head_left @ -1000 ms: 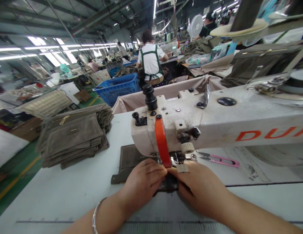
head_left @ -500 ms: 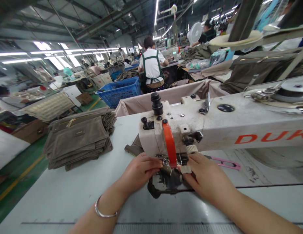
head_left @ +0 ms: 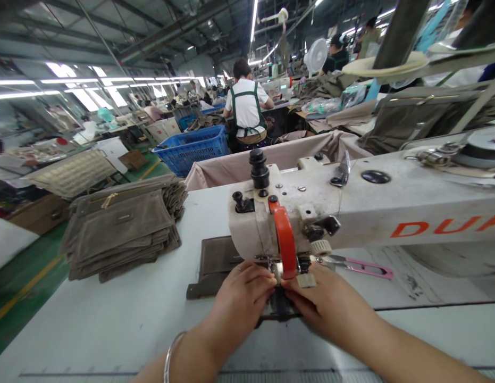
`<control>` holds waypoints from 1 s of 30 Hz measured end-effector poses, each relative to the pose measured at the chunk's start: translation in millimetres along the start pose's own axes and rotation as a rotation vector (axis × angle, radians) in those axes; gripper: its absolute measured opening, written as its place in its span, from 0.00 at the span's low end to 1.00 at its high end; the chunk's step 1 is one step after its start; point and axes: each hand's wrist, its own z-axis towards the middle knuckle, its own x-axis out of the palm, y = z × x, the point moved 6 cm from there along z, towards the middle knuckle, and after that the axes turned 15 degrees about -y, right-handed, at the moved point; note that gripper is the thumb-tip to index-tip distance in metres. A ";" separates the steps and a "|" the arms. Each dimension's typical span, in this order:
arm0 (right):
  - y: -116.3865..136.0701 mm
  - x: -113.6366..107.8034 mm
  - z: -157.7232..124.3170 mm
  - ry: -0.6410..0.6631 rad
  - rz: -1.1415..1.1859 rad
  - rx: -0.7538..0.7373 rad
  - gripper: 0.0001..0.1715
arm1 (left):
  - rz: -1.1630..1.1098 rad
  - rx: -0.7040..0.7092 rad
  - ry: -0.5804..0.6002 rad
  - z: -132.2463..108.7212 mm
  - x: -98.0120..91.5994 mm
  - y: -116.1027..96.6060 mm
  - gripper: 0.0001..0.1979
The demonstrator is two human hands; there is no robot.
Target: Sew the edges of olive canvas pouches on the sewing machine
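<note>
White sewing table (head_left: 111,319) — stacked fabric pouches (head_left: 119,234), pink snips (head_left: 362,267)

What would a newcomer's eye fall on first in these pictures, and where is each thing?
The cream sewing machine with its red-orange guard dominates the centre, and the left hand and right hand meet just below it on a dark fabric piece. To the left sits a stack of grey-brown zippered pouches. Farther ahead, a bright blue crate stands beside a co-worker in a green apron.

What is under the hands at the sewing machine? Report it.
A brown fabric panel runs beneath the left hand and right hand. The part directly under the palms is covered, so stitching there cannot be seen.
</note>
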 end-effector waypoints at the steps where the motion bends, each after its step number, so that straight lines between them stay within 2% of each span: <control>1: -0.1 -0.1 0.2 -0.012 -0.013 -0.006 0.14 | -0.003 -0.008 0.008 -0.2 1.5 1.4 0.08; 7: -3.0 1.7 5.0 -0.071 -0.120 -0.033 0.13 | 0.041 -0.024 -0.027 1.8 7.4 13.1 0.06; 11: -9.1 6.3 6.6 -0.063 -0.167 0.001 0.13 | 0.081 -0.058 0.004 4.9 11.4 21.0 0.07; 23: -15.3 12.3 5.5 -0.032 -0.141 0.079 0.14 | 0.090 -0.108 0.021 5.0 13.9 29.2 0.07; 30: -16.9 16.4 1.4 -0.031 -0.097 0.202 0.13 | 0.149 -0.107 0.032 1.2 15.5 31.6 0.09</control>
